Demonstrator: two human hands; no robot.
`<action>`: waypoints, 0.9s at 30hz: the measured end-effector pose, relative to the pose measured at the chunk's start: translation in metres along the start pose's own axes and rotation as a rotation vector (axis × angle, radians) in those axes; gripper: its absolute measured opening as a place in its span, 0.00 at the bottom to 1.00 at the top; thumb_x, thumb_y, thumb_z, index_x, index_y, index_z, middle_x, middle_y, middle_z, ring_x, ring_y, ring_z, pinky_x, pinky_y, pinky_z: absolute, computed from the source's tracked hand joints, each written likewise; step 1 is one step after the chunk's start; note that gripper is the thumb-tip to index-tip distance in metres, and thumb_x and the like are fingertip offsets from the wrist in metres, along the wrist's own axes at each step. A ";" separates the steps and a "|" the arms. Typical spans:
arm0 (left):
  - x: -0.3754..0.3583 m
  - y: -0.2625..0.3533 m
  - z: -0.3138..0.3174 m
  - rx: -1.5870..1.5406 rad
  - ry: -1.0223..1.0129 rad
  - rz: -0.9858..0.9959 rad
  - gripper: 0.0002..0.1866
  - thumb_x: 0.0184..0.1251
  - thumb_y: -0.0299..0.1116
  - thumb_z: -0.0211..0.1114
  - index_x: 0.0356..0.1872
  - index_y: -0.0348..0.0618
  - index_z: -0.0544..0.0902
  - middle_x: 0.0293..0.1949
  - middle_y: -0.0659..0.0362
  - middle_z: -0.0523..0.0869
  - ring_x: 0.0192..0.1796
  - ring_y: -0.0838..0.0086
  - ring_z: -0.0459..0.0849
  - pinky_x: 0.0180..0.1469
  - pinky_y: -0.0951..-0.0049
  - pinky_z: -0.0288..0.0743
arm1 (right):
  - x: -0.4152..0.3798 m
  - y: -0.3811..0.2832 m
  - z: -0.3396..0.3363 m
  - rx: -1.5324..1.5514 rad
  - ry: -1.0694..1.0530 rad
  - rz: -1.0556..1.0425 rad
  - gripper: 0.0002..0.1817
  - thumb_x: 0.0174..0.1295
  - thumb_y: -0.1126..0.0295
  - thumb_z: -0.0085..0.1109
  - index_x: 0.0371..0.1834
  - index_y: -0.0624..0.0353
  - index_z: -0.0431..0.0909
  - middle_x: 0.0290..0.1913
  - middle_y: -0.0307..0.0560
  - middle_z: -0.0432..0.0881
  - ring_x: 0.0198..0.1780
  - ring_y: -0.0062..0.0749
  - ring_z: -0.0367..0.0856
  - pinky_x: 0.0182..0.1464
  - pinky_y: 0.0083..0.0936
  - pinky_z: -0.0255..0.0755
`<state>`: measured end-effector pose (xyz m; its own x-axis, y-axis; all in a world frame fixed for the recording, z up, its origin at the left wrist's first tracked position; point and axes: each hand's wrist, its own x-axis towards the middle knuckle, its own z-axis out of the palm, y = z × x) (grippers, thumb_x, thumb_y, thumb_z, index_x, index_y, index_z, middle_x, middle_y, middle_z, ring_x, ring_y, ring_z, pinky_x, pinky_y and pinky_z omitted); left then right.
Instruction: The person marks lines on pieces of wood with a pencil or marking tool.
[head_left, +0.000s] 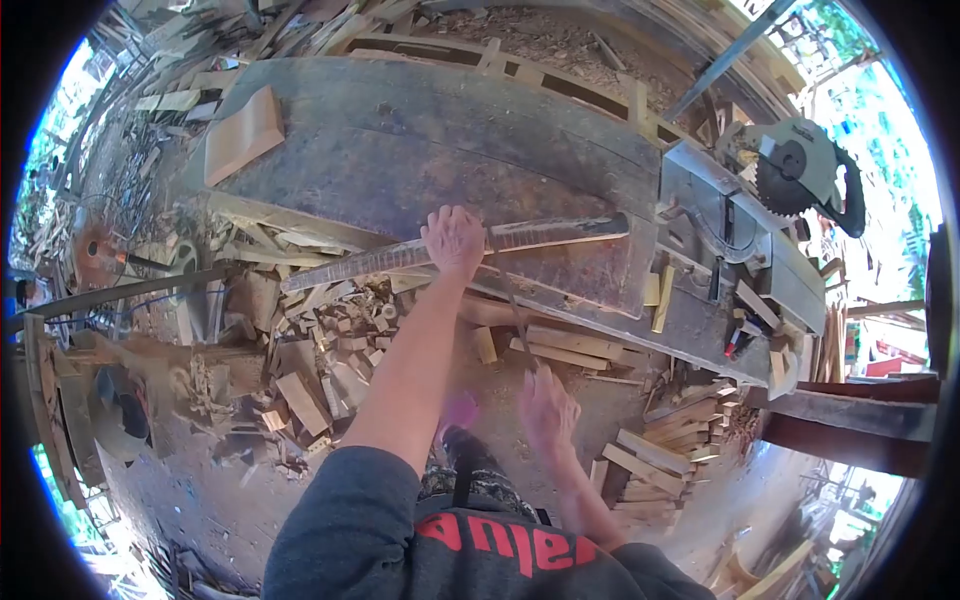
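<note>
A long, narrow piece of wood (555, 233), with rough dark bark-like patches, lies across the workbench (400, 140) and overhangs its near edge to the left. My left hand (455, 240) is closed over the middle of it, pressing it against the bench edge. Lower and to the right, my right hand (548, 408) is wrapped round the near end of a thin, dark, blade-like tool (520, 325). It is seen edge-on, and its far end reaches up to the wood just right of my left hand. Its exact kind cannot be made out.
A shaped wooden block (245, 138) sits at the bench's far left. To the right stands a mitre saw (795, 175) with its round blade exposed. Wood offcuts (345, 350) are heaped below the bench, and cut pieces (655, 465) are stacked on the floor at right.
</note>
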<state>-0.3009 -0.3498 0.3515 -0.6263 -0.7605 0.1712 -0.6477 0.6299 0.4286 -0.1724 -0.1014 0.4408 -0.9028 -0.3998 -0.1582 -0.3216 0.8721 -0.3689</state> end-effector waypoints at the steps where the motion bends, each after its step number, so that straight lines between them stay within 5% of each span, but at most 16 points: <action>1: 0.003 0.000 -0.001 -0.004 0.011 0.008 0.12 0.66 0.38 0.53 0.33 0.46 0.83 0.40 0.58 0.81 0.49 0.61 0.77 0.53 0.57 0.68 | -0.012 0.003 -0.008 0.025 0.012 -0.006 0.11 0.70 0.60 0.49 0.38 0.56 0.71 0.32 0.55 0.81 0.32 0.56 0.82 0.33 0.51 0.72; 11: -0.012 0.022 -0.004 -0.036 -0.063 -0.083 0.15 0.67 0.42 0.52 0.34 0.47 0.85 0.42 0.59 0.83 0.50 0.61 0.78 0.52 0.57 0.68 | 0.106 -0.011 0.053 0.117 0.229 -0.112 0.11 0.70 0.60 0.48 0.38 0.56 0.69 0.30 0.53 0.80 0.30 0.55 0.83 0.31 0.50 0.74; 27: -0.014 0.019 0.012 0.092 0.068 -0.004 0.13 0.63 0.42 0.57 0.31 0.46 0.84 0.37 0.58 0.83 0.44 0.61 0.80 0.46 0.57 0.70 | 0.125 -0.017 0.078 0.055 0.228 -0.053 0.09 0.68 0.61 0.49 0.36 0.54 0.70 0.33 0.52 0.82 0.30 0.50 0.85 0.30 0.48 0.78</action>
<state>-0.3093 -0.3251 0.3466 -0.5950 -0.7700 0.2304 -0.6890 0.6363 0.3470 -0.2573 -0.1879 0.3560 -0.9281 -0.3654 0.0711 -0.3599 0.8322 -0.4219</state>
